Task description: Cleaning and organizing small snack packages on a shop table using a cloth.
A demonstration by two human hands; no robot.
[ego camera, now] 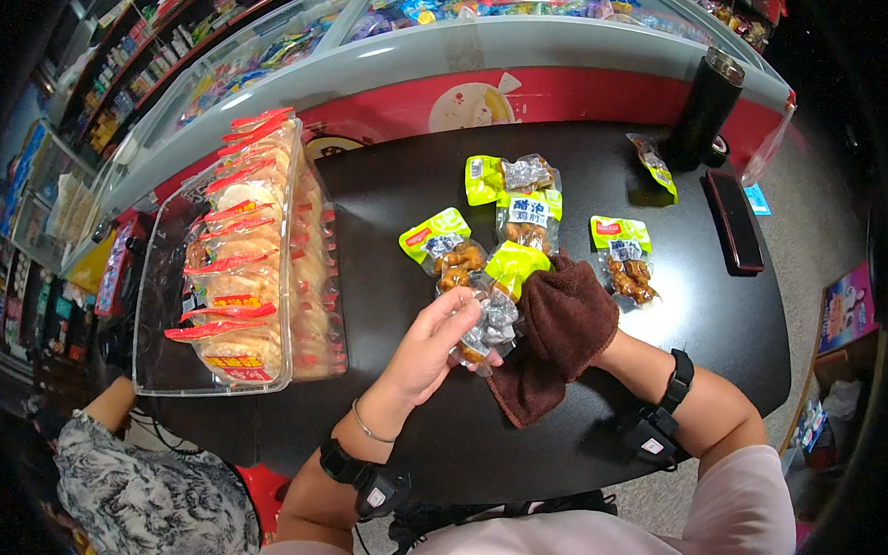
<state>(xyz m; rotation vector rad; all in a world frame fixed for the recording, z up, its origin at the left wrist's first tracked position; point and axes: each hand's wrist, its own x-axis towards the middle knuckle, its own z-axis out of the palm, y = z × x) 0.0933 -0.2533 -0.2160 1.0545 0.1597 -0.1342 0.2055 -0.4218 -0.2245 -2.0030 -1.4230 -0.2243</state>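
Observation:
My left hand (427,349) grips a vacuum-sealed snack packet (499,314) by its lower part, thumb on top. The packet has a lime-green top and a silvery back. A dark brown cloth (568,310) covers my right hand and touches the packet's right side; the fingers of that hand are hidden under it. Just beyond lie more packets of the same kind: one with brown meat pieces (454,259) to the left, two overlapping ones (528,219) behind. Another packet (625,264) lies by itself to the right of the cloth.
At left, a clear plastic box (285,356) holds rows of red-topped wrapped snacks. A black bottle (706,107), a packet (654,167) and a phone (735,222) are at the table's right. A chest freezer (407,58) borders the back. A person in patterned clothing (158,500) is at lower left.

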